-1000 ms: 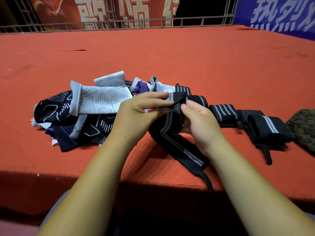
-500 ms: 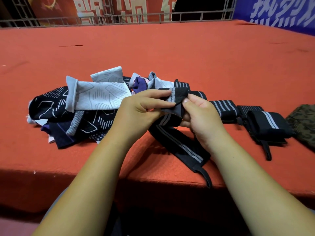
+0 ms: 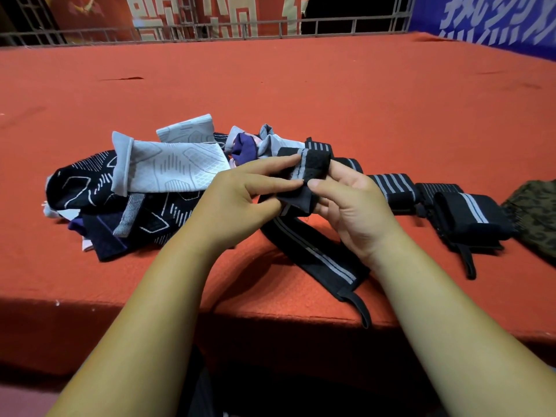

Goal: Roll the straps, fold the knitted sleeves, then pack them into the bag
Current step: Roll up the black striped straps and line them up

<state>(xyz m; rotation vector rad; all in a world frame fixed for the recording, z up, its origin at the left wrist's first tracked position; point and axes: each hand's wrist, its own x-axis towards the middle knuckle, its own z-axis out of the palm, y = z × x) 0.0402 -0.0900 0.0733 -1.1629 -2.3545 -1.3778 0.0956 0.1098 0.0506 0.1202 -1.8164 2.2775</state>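
On the counter [image 3: 301, 85], the sleeves [image 3: 168, 173] lie left, the rolled straps [image 3: 469, 218] right, the bag [image 3: 538, 215] rightmost.

a wide raised surface covered in red-orange felt [image 3: 301, 85] carries a heap of knitted sleeves [image 3: 168, 173] left of centre, pale grey patterned ones over black and purple ones; beside it a loose black strap with grey stripes [image 3: 316, 251] trails to the near edge, its thin loop hanging over; to the right lie rolled black straps with grey stripes [image 3: 394, 188] in a row, then a camouflage fabric bag [image 3: 535, 215]

Bare forearms [image 3: 144, 311]; bare left grip [image 3: 240, 200], right grip [image 3: 355, 206]
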